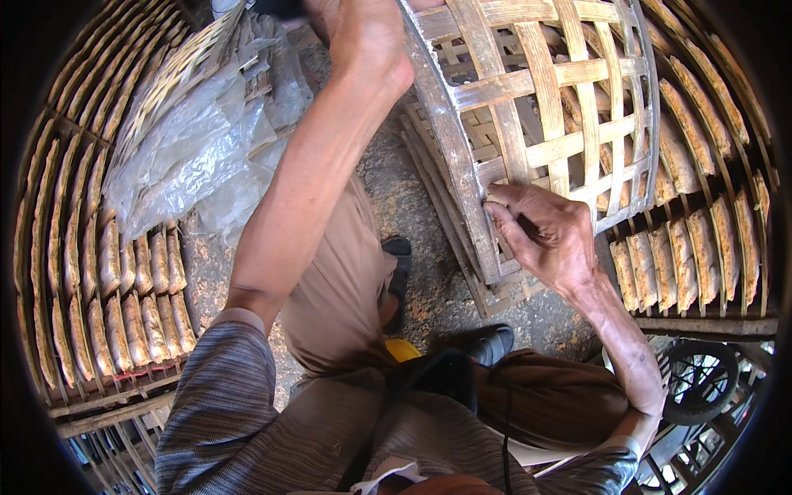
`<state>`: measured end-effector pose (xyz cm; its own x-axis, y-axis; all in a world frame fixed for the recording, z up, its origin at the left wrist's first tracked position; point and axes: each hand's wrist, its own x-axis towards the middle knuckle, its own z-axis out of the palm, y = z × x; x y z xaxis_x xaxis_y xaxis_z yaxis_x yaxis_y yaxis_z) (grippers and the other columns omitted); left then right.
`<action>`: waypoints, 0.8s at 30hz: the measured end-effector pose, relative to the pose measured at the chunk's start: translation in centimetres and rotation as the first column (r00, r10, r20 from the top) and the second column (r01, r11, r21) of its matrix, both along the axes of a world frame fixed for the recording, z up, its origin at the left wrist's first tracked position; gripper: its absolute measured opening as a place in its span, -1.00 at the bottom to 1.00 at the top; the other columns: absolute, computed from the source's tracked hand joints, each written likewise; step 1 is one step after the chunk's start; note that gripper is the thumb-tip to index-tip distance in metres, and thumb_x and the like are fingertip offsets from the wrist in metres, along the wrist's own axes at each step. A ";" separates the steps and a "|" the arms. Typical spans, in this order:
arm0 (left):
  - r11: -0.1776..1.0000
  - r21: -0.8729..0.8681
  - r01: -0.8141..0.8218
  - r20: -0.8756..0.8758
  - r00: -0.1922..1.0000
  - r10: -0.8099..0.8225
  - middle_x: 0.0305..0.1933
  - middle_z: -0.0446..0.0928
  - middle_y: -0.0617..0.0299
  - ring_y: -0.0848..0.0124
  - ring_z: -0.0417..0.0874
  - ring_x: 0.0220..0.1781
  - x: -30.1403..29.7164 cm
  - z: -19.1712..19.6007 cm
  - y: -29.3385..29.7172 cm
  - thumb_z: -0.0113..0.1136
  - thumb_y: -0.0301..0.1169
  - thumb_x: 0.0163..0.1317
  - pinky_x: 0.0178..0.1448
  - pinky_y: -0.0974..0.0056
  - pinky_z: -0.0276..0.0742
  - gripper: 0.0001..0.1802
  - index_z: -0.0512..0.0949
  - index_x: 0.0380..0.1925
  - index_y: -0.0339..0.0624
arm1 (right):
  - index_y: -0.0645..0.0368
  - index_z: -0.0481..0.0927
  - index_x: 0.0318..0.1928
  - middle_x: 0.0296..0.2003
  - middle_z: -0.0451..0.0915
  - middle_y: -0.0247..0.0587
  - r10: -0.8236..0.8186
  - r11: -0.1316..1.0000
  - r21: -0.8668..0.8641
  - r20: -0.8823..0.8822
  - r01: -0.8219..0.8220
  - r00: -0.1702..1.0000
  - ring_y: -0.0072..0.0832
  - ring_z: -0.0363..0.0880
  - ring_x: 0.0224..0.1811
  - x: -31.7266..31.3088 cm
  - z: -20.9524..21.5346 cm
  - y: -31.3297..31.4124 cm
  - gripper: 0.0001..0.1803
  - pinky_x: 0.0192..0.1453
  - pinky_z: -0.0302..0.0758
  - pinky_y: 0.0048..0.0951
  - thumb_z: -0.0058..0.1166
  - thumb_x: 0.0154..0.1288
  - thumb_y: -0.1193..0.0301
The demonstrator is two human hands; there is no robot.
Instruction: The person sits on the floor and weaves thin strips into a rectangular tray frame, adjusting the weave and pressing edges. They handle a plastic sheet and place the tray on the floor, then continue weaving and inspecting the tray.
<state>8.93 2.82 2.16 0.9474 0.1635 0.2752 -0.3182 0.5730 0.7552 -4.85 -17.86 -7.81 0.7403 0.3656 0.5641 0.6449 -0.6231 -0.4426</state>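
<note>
A woven bamboo tray (540, 82) with a wooden frame is tilted up in front of me, right of centre. My right hand (549, 235) is closed on the near lower corner of its frame, thumb and fingers pinching the edge. My left arm reaches forward past the tray's left side. Only the wrist and back part of my left hand (355, 29) show at the top edge, and its fingers are hidden. Under the raised tray, more flat wooden-framed trays (450, 194) lie stacked on the floor.
Slatted racks with rows of white-and-brown slabs stand on the left (115, 330) and right (693, 256). Crumpled clear plastic sheets (206, 148) lie over woven bamboo at upper left. A black spoked wheel (701, 381) is at lower right. Crumbs are scattered on the grey floor (429, 280).
</note>
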 end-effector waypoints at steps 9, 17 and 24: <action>0.998 -0.053 0.023 -0.023 0.999 -0.024 0.00 0.63 0.08 0.24 0.75 -0.12 1.2 -0.8 0.8 -0.15 -0.07 0.75 0.00 0.10 0.81 -0.56 0.42 0.31 -0.16 | 0.23 0.84 -0.06 -0.29 0.85 -0.09 -0.041 0.964 0.222 -0.411 0.144 0.911 -0.42 0.80 -0.41 -1.1 0.5 1.4 -0.85 -0.40 0.68 -0.41 0.34 0.41 0.55; 0.981 -0.119 0.154 0.041 0.988 -0.150 -0.15 0.61 0.28 0.40 0.74 -0.18 1.3 -1.4 0.2 -0.13 -0.10 0.76 -0.07 0.31 0.80 -0.56 0.49 0.25 -0.23 | 0.16 0.65 -0.35 -0.59 0.71 -0.26 -0.082 0.996 -0.039 -0.043 0.081 0.996 -0.52 0.64 -0.68 0.0 -0.3 1.3 -0.87 -0.68 0.54 -0.46 0.18 0.40 0.59; 0.984 0.138 0.112 0.025 0.993 -0.117 -0.08 0.67 0.11 0.20 0.80 -0.09 -0.6 -2.2 -1.7 -0.03 0.14 0.66 -0.01 0.07 0.79 -0.40 0.52 0.09 -0.25 | 0.31 0.70 -0.07 -0.61 0.70 -0.17 -0.120 0.993 0.024 0.026 0.119 0.992 -0.49 0.55 -0.74 0.8 4.5 1.0 -0.82 -0.66 0.52 -0.40 0.27 0.53 0.41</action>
<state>8.34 1.15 -0.07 0.9476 0.0130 0.3191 -0.2826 0.4996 0.8189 -4.01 -16.87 -3.32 0.7619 0.2626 0.5921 0.5788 -0.6864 -0.4404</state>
